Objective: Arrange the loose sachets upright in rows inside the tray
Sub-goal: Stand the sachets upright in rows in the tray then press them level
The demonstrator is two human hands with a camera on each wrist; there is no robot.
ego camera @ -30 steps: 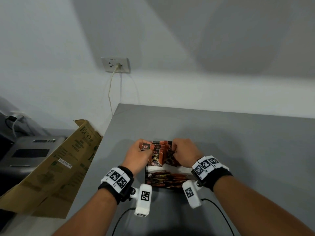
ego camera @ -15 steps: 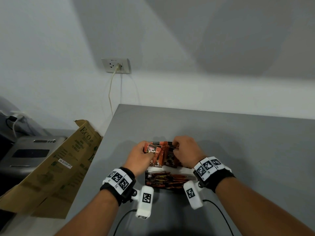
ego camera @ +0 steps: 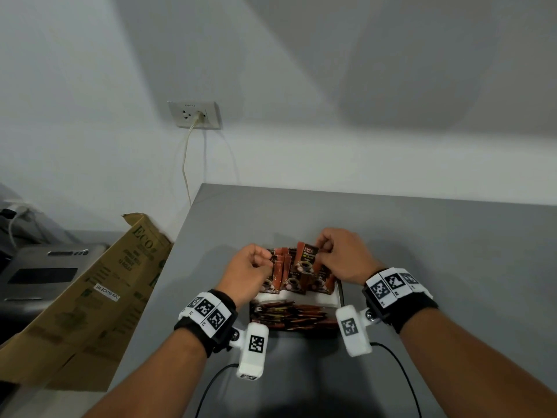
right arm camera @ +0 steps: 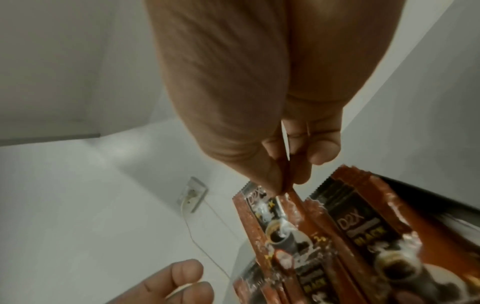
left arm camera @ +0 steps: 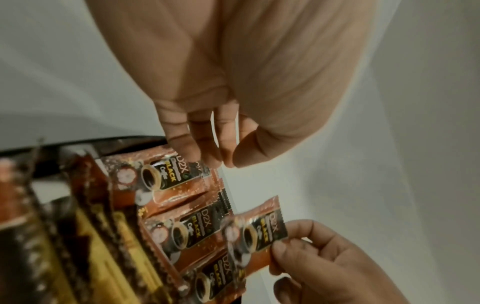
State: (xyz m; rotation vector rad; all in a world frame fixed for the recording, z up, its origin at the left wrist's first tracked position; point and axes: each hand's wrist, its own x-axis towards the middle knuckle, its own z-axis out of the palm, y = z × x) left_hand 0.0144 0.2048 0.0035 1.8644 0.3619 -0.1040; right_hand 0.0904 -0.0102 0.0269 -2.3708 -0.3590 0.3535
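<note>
A black-rimmed tray with a white floor lies on the grey table. Its near part holds a packed row of sachets seen edge-on. Behind them stand several orange-brown coffee sachets facing me. My right hand pinches the top of one sachet, raised above the others; this sachet hangs from thumb and fingertip, and it shows as the lowest sachet in the left wrist view. My left hand is curled at the row's left end. Its fingertips overlap the top of the end sachet; a grip is unclear.
A flattened cardboard box leans off the table's left edge beside a grey appliance. A wall socket with a hanging cord is behind. Black cables run from the wrist cameras along the near table.
My right hand has drawn one sachet up and slightly right out of the standing row. My left hand has slid to the row's left end and no longer clasps the bunch.
</note>
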